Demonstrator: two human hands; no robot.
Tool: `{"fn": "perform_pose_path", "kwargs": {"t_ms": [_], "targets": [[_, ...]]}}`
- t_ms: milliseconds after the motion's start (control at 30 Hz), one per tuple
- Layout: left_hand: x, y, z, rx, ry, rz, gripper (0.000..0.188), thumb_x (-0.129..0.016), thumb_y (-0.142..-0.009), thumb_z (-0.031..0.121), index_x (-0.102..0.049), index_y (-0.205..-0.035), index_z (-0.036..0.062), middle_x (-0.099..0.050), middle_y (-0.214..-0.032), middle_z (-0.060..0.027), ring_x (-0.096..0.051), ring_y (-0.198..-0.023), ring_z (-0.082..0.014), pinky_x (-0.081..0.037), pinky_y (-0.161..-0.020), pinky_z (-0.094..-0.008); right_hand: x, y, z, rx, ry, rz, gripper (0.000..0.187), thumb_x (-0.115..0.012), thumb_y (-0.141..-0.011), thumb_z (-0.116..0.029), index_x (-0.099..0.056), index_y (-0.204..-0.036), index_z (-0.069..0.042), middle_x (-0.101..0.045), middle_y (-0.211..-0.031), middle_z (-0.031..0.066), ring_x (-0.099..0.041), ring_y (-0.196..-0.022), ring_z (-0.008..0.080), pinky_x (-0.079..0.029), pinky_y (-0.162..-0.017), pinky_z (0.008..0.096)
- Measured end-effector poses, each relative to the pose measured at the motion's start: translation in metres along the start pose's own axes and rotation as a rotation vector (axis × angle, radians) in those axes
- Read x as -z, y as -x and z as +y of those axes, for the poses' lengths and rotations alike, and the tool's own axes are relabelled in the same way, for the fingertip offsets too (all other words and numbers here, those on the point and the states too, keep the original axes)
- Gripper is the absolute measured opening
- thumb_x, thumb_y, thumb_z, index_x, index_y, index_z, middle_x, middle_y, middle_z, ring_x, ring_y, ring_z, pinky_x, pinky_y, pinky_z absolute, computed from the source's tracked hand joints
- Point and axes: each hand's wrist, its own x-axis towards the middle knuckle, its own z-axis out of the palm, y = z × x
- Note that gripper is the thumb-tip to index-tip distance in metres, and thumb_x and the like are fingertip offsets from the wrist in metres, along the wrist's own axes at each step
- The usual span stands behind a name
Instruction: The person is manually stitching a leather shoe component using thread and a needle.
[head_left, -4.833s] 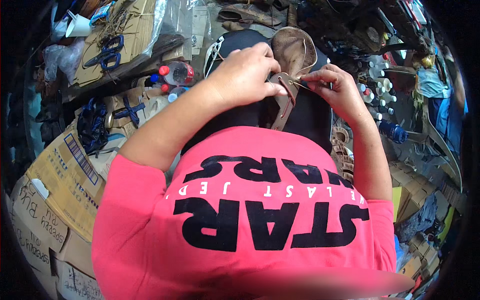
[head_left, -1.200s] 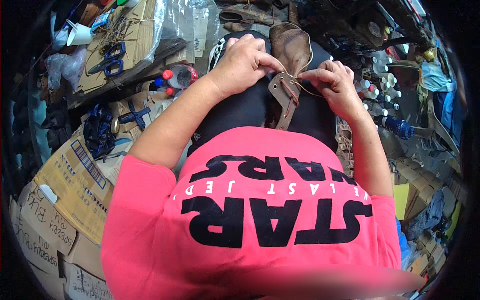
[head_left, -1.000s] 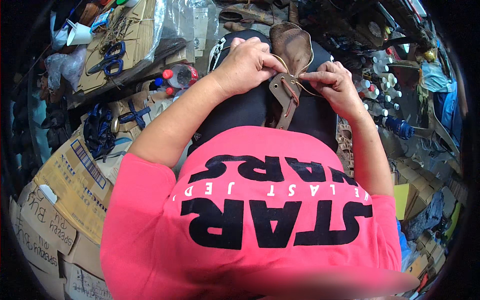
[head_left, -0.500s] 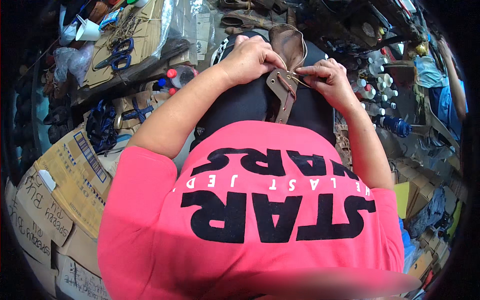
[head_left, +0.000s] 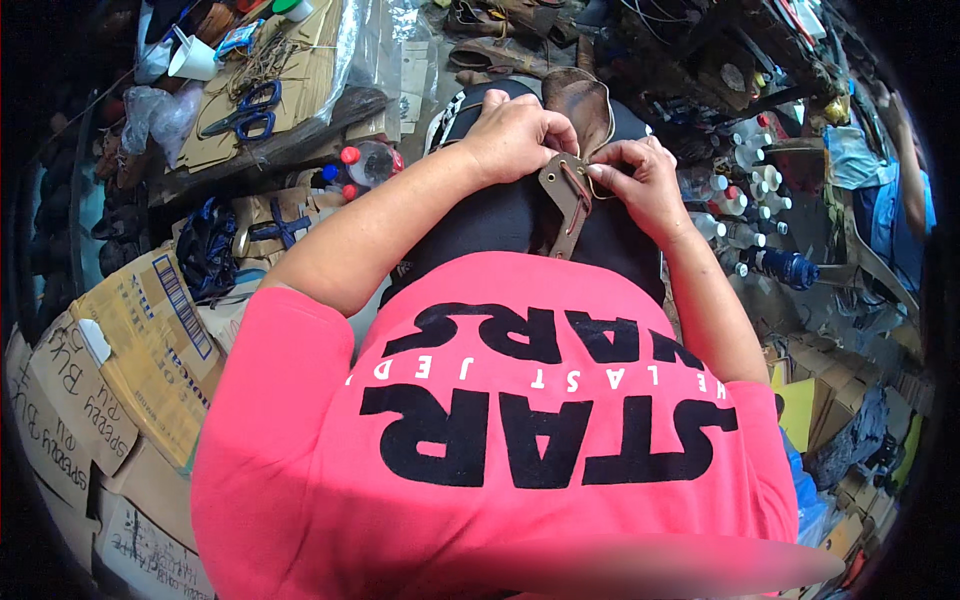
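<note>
On my lap lies a brown leather shoe upper (head_left: 578, 105), with a grey-brown eyelet flap (head_left: 555, 185) toward me. A thin reddish-brown lace (head_left: 577, 186) runs through some of the flap's metal eyelets. My left hand (head_left: 518, 138) is closed at the flap's far left edge, its fingertips gripping the upper. On the other side, my right hand (head_left: 642, 178) pinches with thumb and forefinger right at the flap's upper right corner, beside an eyelet. Whatever small piece lies between those fingertips is hidden.
At the left, blue-handled scissors (head_left: 247, 112) lie on stacked cardboard pieces near a white cup (head_left: 191, 58). Red-capped bottles (head_left: 372, 162) stand beside my left forearm. Several plastic bottles (head_left: 755, 190) crowd the right side. Cardboard boxes (head_left: 150, 350) fill the lower left. Another person's arm (head_left: 912, 170) shows far right.
My right hand has moved slightly left and down, its fingers drawing together at the flap's corner. My left hand has shifted slightly down with the upper.
</note>
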Motion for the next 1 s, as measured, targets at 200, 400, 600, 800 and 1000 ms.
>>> {"fn": "perform_pose_path", "kwargs": {"t_ms": [200, 400, 600, 800, 1000], "targets": [[0.001, -0.002, -0.014, -0.141, -0.014, 0.108, 0.008, -0.071, -0.072, 0.024, -0.071, -0.080, 0.0224, -0.063, -0.084, 0.0082, -0.054, -0.094, -0.0152, -0.028, -0.089, -0.0397, 0.005, -0.003, 0.003, 0.014, -0.087, 0.006, 0.014, -0.077, -0.070, -0.022, -0.070, -0.075, -0.012, -0.060, -0.073, 0.0007, -0.054, -0.079, 0.0184, -0.036, -0.085, 0.0363], [0.024, 0.008, 0.005, -0.133, -0.153, 0.024, 0.007, -0.064, -0.079, 0.019, -0.066, -0.085, 0.0158, -0.063, -0.084, 0.0013, -0.056, -0.094, -0.0208, -0.035, -0.087, -0.0409, 0.020, 0.014, 0.018, -0.113, -0.289, -0.023, 0.014, -0.074, -0.075, -0.015, -0.068, -0.080, -0.004, -0.054, -0.090, 0.0054, -0.052, -0.093, 0.0190, -0.041, -0.083, 0.0299], [0.027, -0.008, 0.011, -0.155, -0.254, -0.243, 0.013, -0.054, -0.086, 0.014, -0.063, -0.093, 0.0122, -0.065, -0.083, -0.0113, -0.061, -0.088, -0.0281, -0.041, -0.081, -0.0420, 0.041, 0.035, 0.019, -0.202, -0.363, -0.169, 0.015, -0.070, -0.079, -0.012, -0.061, -0.083, -0.001, -0.050, -0.097, 0.0062, -0.051, -0.093, 0.0175, -0.041, -0.084, 0.0278], [0.026, -0.008, 0.011, -0.201, -0.271, -0.260, 0.013, -0.052, -0.087, 0.014, -0.063, -0.093, 0.0139, -0.064, -0.083, -0.0099, -0.060, -0.090, -0.0292, -0.037, -0.080, -0.0410, 0.061, -0.001, 0.036, -0.065, 0.009, 0.139, 0.013, -0.067, -0.082, -0.014, -0.062, -0.086, -0.003, -0.058, -0.095, 0.0085, -0.057, -0.088, 0.0227, -0.045, -0.080, 0.0328], [0.025, -0.004, 0.001, -0.212, -0.295, -0.202, 0.012, -0.054, -0.085, 0.015, -0.064, -0.093, 0.0142, -0.063, -0.083, -0.0097, -0.058, -0.091, -0.0279, -0.038, -0.084, -0.0404, 0.065, -0.013, 0.005, 0.083, 0.248, -0.098, 0.016, -0.066, -0.083, -0.024, -0.067, -0.089, -0.009, -0.062, -0.094, 0.0065, -0.057, -0.095, 0.0269, -0.041, -0.085, 0.0398]]}}
